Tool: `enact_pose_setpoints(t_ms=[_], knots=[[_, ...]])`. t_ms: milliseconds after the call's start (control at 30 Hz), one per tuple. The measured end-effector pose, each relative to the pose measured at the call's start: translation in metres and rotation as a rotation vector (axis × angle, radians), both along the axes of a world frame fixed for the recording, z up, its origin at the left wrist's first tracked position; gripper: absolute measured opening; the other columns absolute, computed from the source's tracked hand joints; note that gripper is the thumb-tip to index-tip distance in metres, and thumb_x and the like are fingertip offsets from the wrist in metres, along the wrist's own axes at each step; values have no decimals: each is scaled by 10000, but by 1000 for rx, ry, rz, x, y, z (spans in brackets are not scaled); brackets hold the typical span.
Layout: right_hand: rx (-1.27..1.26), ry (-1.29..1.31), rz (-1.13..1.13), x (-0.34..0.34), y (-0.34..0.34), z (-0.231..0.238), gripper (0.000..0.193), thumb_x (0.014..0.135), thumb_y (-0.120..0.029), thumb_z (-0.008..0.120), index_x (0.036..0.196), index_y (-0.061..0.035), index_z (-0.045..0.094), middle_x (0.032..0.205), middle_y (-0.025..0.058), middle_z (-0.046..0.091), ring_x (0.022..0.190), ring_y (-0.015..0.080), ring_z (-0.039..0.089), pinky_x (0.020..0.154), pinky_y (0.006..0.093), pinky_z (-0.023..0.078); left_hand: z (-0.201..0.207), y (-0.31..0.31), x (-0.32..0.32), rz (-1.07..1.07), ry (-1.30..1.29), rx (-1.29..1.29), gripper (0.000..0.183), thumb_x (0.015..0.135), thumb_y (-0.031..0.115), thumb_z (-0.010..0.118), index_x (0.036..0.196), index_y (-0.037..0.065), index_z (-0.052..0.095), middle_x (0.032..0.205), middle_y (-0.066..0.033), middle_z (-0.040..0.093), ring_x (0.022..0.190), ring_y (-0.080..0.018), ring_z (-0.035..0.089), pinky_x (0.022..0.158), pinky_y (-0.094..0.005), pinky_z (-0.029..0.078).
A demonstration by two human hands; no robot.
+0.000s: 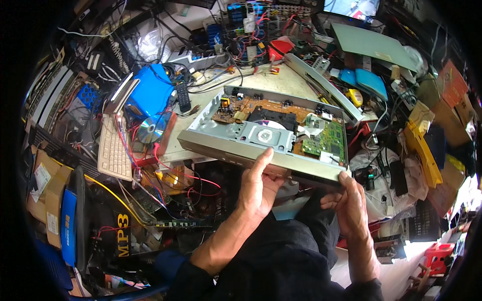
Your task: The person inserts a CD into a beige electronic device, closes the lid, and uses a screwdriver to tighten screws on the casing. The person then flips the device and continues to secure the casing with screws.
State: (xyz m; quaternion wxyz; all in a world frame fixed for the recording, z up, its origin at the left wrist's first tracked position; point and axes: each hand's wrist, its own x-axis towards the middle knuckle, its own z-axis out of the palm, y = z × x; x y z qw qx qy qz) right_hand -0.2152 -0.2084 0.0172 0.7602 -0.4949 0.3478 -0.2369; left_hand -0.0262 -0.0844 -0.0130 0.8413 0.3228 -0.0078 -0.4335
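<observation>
A silver disc player [221, 145] with its top cover off is tilted over the near edge of the workbench. Inside it show a disc drive [263, 134], a brown circuit board [241, 103] and a green circuit board [325, 138]. My left hand [258, 188] grips the front panel near its middle, thumb on top and fingers underneath. At the right front corner my right hand [348, 203] is closed on the same player, its thumb on the edge and its fingers curled below. The player's underside is hidden.
The white workbench [276, 80] carries a remote control [183, 97], a loose disc [152, 129] and tangled cables. A cream keyboard [115, 148] leans at the left. Along the right lie a long metal panel [324, 88], a yellow tape measure [354, 97] and a grey-green cover [374, 47].
</observation>
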Motion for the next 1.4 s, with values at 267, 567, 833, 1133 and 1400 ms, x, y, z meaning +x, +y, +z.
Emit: enact_pose_setpoints(t_ms=[267, 567, 833, 1133, 1400], knots=[[60, -70, 3, 6, -5, 17, 564, 1027, -477, 623, 1282, 26, 613, 991, 137, 718, 690, 219, 749, 593, 323, 635, 9, 2, 1, -57, -143, -211, 484, 991, 331, 751, 1355, 77, 557, 1296, -76, 632, 1247, -230, 589, 1077, -542, 491], [-18, -17, 50, 5, 8, 28, 566, 985, -465, 663, 1240, 39, 636, 987, 159, 716, 647, 181, 702, 602, 293, 602, -25, 16, -30, -121, -277, -277, 437, 1019, 8, 625, 1432, 7, 483, 1383, -116, 595, 1297, -225, 596, 1145, -416, 501], [-40, -33, 35, 12, 16, 33, 528, 983, -460, 663, 1200, 22, 657, 907, 117, 694, 590, 154, 678, 570, 300, 611, -34, 20, -22, -121, -181, -348, 347, 1056, 107, 630, 1383, 27, 547, 1311, -91, 650, 1209, -206, 651, 1111, -402, 533], [-42, -5, 27, 13, 17, 36, 507, 975, -439, 698, 1196, 13, 638, 865, 121, 674, 544, 143, 628, 571, 355, 615, -36, 18, -18, -93, -151, -379, 320, 1057, 126, 637, 1346, 11, 561, 1285, -112, 670, 1179, -212, 673, 1055, -379, 570], [-48, -7, 46, 17, 27, 40, 492, 988, -445, 677, 1217, -13, 625, 876, 109, 661, 558, 141, 592, 565, 350, 588, -36, 23, -16, -73, -178, -363, 306, 1070, 142, 623, 1338, 10, 561, 1243, -82, 670, 1128, -173, 679, 1011, -353, 596]])
